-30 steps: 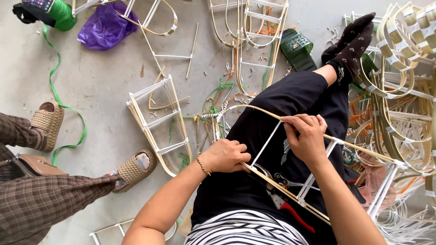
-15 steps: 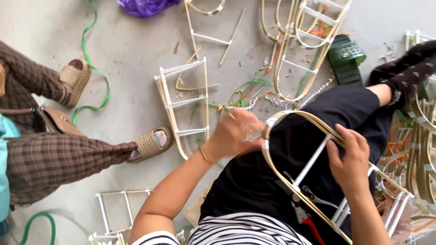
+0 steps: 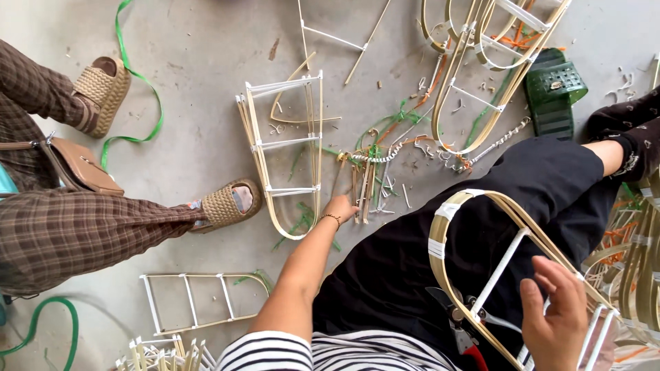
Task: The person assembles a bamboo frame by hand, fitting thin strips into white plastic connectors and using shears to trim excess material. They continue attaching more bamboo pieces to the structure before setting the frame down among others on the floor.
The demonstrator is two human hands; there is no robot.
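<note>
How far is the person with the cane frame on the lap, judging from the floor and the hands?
Done: several bound frames lie on the floor, such as one beside the left hand. In hand: the right hand steadies a cane frame on the lap, partly taped, while the left hand reaches to loose sticks. Left: its remaining binding, apparently.
</note>
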